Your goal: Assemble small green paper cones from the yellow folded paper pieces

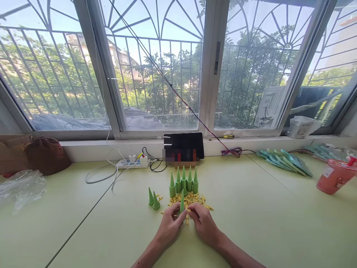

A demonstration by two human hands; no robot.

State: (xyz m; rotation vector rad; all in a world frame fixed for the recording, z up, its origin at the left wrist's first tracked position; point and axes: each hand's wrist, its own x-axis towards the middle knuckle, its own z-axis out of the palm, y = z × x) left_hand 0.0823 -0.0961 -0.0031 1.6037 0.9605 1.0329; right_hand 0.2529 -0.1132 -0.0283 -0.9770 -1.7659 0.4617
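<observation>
My left hand (170, 222) is closed around the base of a green cone (182, 203), which stands upright with its tip pointing up. The fingers of my right hand (205, 222) pinch a small yellow piece (188, 210) against the cone's right side; the fingertips partly hide it. Just beyond both hands lies a loose pile of small yellow pieces (196, 199). Behind the pile stands a cluster of several green cones on ribbed round bases (178, 182). Two more green cones (155, 203) stand to the left of my left hand.
A dark tablet (184, 143) leans at the back by the window. A white power strip (131, 163) with cables lies left of it. Wrapped green packets (284, 162) and a red drink cup (336, 176) are at right; a brown bag (47, 155) and clear plastic (23, 188) at left.
</observation>
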